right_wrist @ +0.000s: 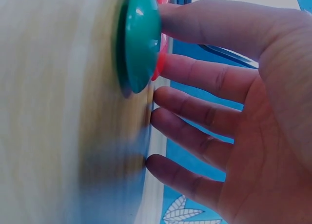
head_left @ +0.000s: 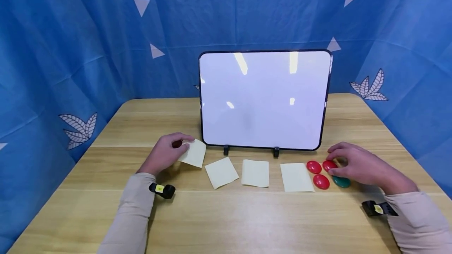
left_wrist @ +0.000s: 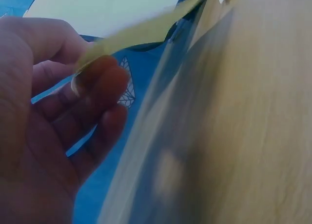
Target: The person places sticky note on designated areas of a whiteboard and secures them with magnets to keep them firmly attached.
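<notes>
My left hand (head_left: pixel 165 153) pinches a pale yellow paper note (head_left: pixel 195 154) between thumb and fingers. The left wrist view shows this note (left_wrist: pixel 141 38) edge-on, raised off the table and slightly bent. Over at the right, my right hand (head_left: pixel 358 165) has its thumb and index finger at the sides of a domed red magnet (head_left: pixel 329 164), pinching it. Its other fingers reach down to the tabletop. Two more red magnets (head_left: pixel 321 181) lie beside it. A green magnet (right_wrist: pixel 142 41) sits just in front of the thumb in the right wrist view, partly under the hand in the head view.
A whiteboard (head_left: pixel 263 99) with a black frame stands upright on small black feet (head_left: pixel 276 152) at the back of the wooden table (head_left: pixel 247 222). Three square notes (head_left: pixel 255 173) lie in a row before it. Blue patterned cloth (head_left: pixel 169 11) hangs behind and at both sides.
</notes>
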`<state>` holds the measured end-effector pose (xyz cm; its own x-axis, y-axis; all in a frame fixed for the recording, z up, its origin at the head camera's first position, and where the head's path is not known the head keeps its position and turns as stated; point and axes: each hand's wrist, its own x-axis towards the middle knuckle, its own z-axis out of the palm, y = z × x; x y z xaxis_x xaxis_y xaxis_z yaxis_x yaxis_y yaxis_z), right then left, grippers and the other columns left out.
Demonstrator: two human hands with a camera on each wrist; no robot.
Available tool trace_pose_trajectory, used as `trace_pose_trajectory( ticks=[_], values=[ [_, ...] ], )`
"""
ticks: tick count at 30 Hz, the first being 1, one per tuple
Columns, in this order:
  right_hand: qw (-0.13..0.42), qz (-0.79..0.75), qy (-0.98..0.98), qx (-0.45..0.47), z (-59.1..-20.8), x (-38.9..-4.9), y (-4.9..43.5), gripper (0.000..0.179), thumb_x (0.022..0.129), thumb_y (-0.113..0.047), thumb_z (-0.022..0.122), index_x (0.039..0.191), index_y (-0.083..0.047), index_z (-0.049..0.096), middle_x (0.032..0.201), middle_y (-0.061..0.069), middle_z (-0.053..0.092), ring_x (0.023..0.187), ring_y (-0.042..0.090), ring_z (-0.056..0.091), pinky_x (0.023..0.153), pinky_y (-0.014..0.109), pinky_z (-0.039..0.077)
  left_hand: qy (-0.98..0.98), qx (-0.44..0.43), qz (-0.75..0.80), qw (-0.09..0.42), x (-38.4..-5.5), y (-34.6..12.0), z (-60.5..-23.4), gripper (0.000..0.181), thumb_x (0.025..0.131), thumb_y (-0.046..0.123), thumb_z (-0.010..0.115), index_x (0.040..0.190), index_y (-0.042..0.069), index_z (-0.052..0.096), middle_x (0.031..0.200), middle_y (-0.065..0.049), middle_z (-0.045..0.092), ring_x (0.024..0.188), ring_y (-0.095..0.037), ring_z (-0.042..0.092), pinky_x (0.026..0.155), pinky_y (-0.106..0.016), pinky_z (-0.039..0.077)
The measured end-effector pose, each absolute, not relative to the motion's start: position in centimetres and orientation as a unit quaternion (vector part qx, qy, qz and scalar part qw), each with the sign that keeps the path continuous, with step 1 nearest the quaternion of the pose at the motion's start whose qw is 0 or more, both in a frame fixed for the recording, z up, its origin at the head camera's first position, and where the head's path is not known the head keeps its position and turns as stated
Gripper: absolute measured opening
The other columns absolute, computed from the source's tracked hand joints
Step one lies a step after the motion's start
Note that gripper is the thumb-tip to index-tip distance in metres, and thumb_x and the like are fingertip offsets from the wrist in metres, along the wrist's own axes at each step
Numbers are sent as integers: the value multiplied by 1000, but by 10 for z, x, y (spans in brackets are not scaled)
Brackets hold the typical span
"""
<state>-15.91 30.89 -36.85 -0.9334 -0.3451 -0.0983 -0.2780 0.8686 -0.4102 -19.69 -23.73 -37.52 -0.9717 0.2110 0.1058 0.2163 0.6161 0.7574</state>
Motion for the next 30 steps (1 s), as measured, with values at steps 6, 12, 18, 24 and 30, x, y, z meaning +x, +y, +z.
trace_pose_trajectory(
  ticks=[6,12,18,24,30],
  values=[
    [99,-205,962,-151,-370,-158,305,34,79,-34,85,104,-13,75,127,22,57,116,47,50,91,63,47,-895,-115,-431,-5,-196,-237,-375,33,97,17,65,130,21,67,104,-7,59,92,-27,52,74,-40,46],
    [98,-205,962,-150,-372,-157,305,33,80,-35,85,103,-14,75,127,21,57,114,45,52,90,61,48,-893,-128,-431,9,-199,-237,-375,45,96,14,67,140,17,57,103,-9,56,93,-25,51,78,-37,45],
    [92,-201,963,-151,-371,-157,306,32,79,-35,85,102,-15,75,126,21,57,113,44,53,89,60,49,-896,-108,-431,8,-202,-239,-373,52,96,15,68,145,10,52,105,-7,62,94,-24,55,79,-32,47],
    [89,-201,964,-151,-369,-159,306,31,79,-35,85,101,-16,75,126,21,58,112,44,54,89,60,50,-903,-86,-422,3,-203,-243,-370,49,96,20,69,142,10,56,106,-7,64,97,-26,57,83,-37,49],
    [88,-201,964,-152,-368,-160,307,31,79,-35,85,101,-15,75,125,21,58,112,43,54,88,58,51,-893,-70,-445,9,-202,-248,-371,35,96,20,70,129,9,63,107,-10,63,96,-28,57,80,-35,50]
  ],
)
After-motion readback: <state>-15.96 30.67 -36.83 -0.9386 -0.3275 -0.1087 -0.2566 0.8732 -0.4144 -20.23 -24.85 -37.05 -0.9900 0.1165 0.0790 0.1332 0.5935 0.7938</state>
